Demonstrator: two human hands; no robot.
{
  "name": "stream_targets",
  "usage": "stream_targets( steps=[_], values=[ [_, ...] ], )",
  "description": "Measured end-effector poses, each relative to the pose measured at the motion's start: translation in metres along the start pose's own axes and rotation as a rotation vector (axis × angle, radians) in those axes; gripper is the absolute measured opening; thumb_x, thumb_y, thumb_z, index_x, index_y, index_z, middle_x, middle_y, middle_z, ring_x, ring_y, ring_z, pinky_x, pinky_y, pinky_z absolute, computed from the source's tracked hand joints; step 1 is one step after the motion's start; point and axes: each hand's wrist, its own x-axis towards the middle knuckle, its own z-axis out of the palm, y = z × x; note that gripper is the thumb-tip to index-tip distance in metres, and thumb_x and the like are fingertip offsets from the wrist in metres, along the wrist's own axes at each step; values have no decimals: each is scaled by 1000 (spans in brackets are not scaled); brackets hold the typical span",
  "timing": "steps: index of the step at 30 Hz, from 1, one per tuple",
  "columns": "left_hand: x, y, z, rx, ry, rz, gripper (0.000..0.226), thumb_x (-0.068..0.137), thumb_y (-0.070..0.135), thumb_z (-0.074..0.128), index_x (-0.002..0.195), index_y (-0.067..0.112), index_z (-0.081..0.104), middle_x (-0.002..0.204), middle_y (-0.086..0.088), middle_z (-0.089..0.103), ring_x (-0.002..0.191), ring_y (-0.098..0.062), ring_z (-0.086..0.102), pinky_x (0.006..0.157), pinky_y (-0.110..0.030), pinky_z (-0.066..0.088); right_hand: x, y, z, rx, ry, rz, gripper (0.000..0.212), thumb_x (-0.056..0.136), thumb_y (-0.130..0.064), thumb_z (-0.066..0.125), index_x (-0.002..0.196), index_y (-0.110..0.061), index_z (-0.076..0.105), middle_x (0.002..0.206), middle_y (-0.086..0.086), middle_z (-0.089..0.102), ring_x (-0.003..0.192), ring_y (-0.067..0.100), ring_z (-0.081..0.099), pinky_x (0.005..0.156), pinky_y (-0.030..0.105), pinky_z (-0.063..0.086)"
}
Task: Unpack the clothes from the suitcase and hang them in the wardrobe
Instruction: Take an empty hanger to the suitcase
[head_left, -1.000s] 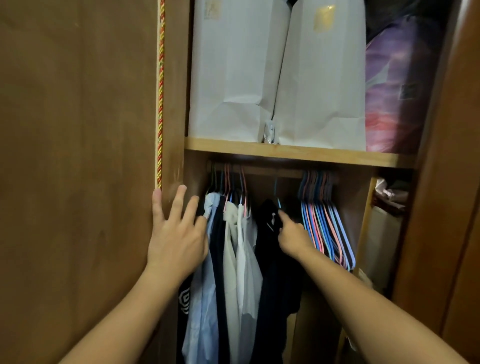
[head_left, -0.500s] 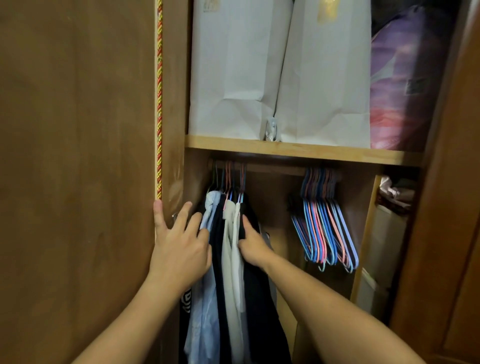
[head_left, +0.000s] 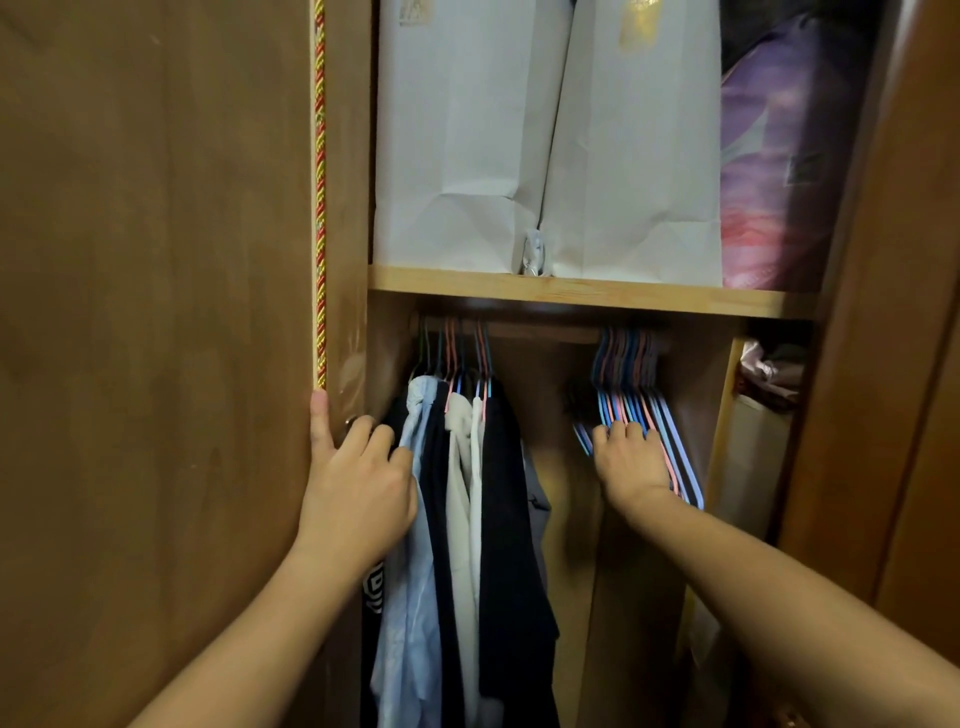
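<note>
Your right hand (head_left: 631, 460) is reaching into the bunch of empty hangers (head_left: 641, 410) at the right end of the rail (head_left: 540, 332), fingers curling over their lower bars, so you're gripping that bundle. Your left hand (head_left: 358, 486) is holding the edge of the wardrobe door (head_left: 156, 312), thumb flat on the door's face and the other fingers hooking round behind it, right beside the hanging clothes (head_left: 467, 519). Those clothes are sitting bunched at the left end of the rail: a light blue shirt, something dark, a couple of white pieces and a navy one, all on hangers. There's a bare stretch of rail between them and the hangers you're grabbing. Up on the shelf (head_left: 587, 296) above, two white paper bags (head_left: 545, 145) are standing side by side, with a purple bundle (head_left: 779, 171) squeezing in at the right end. A red and gold cord (head_left: 319, 208) is running down the door's edge.
</note>
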Motion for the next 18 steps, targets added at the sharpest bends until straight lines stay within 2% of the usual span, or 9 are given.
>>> stream_targets(
  steps=[4,8,10,12,15,18],
  values=[
    [0,0,2,-1,-1,-2,17,82,23,62,69,13,68,74,-3,55,89,-30,59,118,-71,0,-2,1,-1,107,-2,41,39,97,-4,41,136,1,42,121,13,65,106,30,67,83,37,53],
    [-3,2,2,-21,-5,-24,19,84,23,61,71,13,70,74,-2,58,90,-29,60,120,-69,0,0,3,-19,455,-84,181,27,95,0,45,120,1,56,117,20,65,110,40,62,86,43,51],
    [-6,5,1,-54,-15,-47,19,85,25,62,74,14,74,80,-2,63,97,-28,61,121,-66,-2,5,1,-24,565,-45,219,25,95,0,44,118,2,54,117,23,63,110,44,60,85,44,50],
    [-9,11,2,-122,-9,-66,15,84,25,66,79,16,77,93,-3,68,112,-30,59,122,-63,-1,8,-4,-23,631,-9,224,23,95,-1,43,116,2,53,116,25,64,108,45,60,82,44,49],
    [-15,24,12,-250,8,12,11,82,23,69,83,16,78,107,-6,66,122,-34,53,123,-60,12,-6,-17,-11,683,21,221,20,98,-6,41,113,-1,53,108,25,66,101,44,62,75,44,47],
    [-20,53,30,-455,-6,134,22,85,20,56,79,12,75,99,-5,62,108,-31,54,111,-47,36,-45,-28,7,675,102,178,14,98,-9,44,110,-5,52,93,23,67,90,45,65,69,46,48]
  ],
)
